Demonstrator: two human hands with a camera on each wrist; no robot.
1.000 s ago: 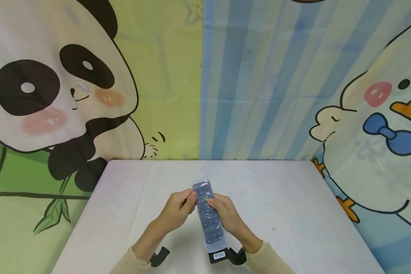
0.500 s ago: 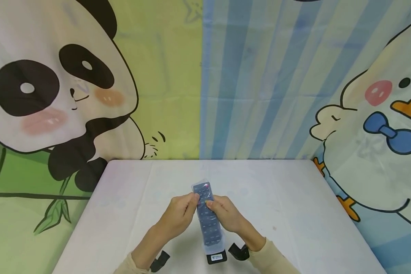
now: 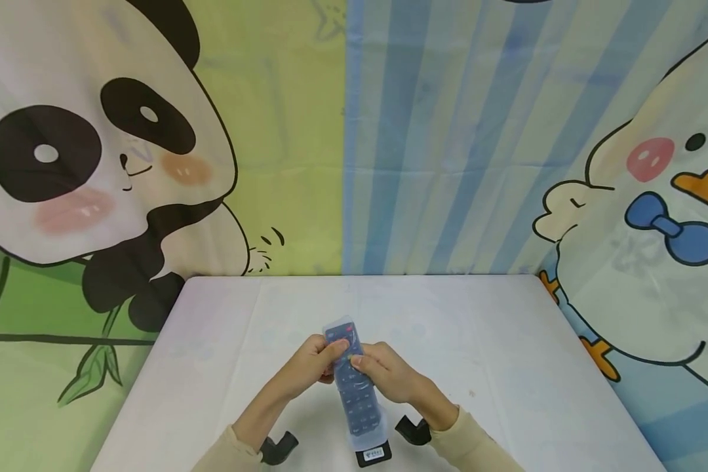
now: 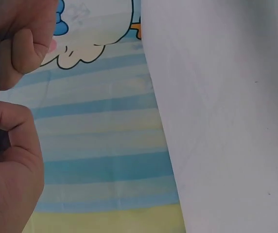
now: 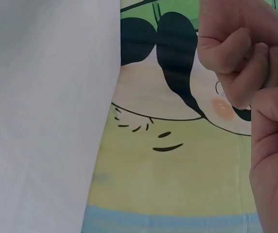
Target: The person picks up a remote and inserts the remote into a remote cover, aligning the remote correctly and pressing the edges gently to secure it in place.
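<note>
A long, dark remote control (image 3: 356, 396) with rows of buttons is held up over the table, its top leaning slightly left. A clear, shiny cover (image 3: 368, 442) wraps most of it; the black lower end with a white label sticks out. My left hand (image 3: 307, 368) grips the upper left edge, thumb pressed on the button face. On the opposite edge, slightly lower, my right hand (image 3: 392, 375) holds it with the thumb on the front. Both wrist views show curled fingers of the left hand (image 4: 15, 179) and right hand (image 5: 275, 155), but the remote is hidden there.
A white table (image 3: 478, 347) lies under the hands. Behind it hangs a printed cloth (image 3: 436, 144) with a panda, stripes and a white bird. Black straps (image 3: 413, 431) show at both wrists beside beige sleeves (image 3: 474, 446).
My left thumb has moved from the remote's edge onto its front face. Both hands and the remote have shifted slightly nearer and a little left.
</note>
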